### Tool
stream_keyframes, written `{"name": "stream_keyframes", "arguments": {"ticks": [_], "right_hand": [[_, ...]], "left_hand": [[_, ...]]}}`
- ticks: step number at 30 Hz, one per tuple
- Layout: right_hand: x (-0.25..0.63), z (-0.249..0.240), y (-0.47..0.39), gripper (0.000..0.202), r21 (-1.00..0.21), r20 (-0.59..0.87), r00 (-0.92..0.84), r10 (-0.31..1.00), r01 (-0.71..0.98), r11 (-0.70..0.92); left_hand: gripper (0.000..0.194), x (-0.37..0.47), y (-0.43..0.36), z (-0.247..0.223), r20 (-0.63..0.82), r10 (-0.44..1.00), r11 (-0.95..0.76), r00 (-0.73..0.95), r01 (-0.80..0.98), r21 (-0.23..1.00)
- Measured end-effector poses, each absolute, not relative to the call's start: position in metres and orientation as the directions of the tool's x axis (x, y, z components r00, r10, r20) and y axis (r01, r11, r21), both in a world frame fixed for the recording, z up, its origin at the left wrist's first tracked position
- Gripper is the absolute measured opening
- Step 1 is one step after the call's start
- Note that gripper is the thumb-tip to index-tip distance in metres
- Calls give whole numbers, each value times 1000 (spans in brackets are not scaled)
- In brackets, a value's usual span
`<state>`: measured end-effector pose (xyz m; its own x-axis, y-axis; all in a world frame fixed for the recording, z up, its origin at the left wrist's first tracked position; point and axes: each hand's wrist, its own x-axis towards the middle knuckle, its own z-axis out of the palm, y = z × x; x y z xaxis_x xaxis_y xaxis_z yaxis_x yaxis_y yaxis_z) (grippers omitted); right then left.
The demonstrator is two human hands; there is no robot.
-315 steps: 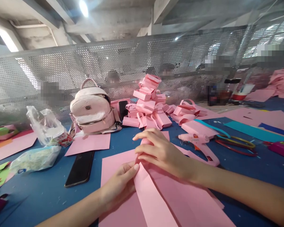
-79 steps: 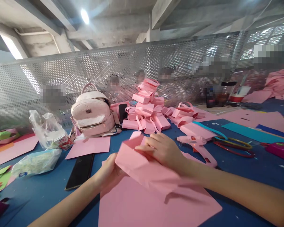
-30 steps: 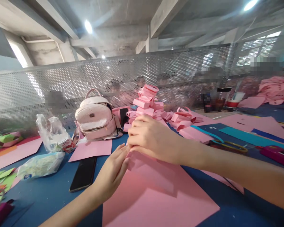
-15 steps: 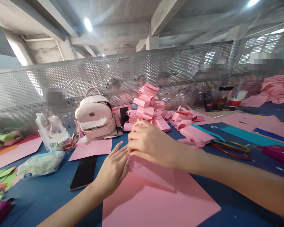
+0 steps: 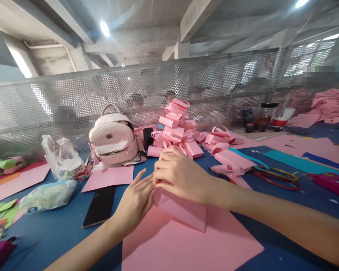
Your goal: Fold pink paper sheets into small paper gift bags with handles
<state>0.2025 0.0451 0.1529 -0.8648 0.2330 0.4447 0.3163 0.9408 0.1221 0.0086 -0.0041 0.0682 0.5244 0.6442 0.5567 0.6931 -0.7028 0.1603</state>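
In the head view my right hand is closed round the upper part of a folded piece of pink paper. My left hand is at the left side of that piece, its fingers fairly straight and touching it, the little finger sticking up. Its fingertips are partly hidden behind my right hand. The folded piece hangs tilted, with a lower corner showing below my right hand. Under it a large pink paper sheet lies on the blue table.
Behind my hands stands a pile of pink paper boxes. A pink backpack, a black phone and plastic bags are at left. At right are a pink glue gun, coloured rings and blue strips. A perforated metal screen crosses the back.
The folded paper's lower corner has swung slightly left and down. My right hand and forearm have shifted a little lower, uncovering more of the glue gun. My left hand stays nearly still.
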Motion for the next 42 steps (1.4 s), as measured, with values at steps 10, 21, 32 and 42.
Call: {"name": "stream_keyframes", "arguments": {"ticks": [10, 21, 32, 42], "right_hand": [[194, 140, 55, 13, 33, 511, -800, 314, 383, 923], [193, 134, 66, 14, 11, 524, -792, 313, 374, 928], [201, 144, 67, 14, 4, 453, -846, 281, 318, 948], [199, 139, 68, 16, -48, 413, -861, 297, 305, 951]], "left_hand": [[39, 6, 4, 63, 524, 714, -669, 464, 672, 318], [43, -7, 14, 53, 514, 704, -679, 490, 678, 282], [60, -24, 25, 58, 453, 501, -841, 737, 539, 53], [37, -22, 25, 60, 546, 372, -845, 750, 517, -135]]}}
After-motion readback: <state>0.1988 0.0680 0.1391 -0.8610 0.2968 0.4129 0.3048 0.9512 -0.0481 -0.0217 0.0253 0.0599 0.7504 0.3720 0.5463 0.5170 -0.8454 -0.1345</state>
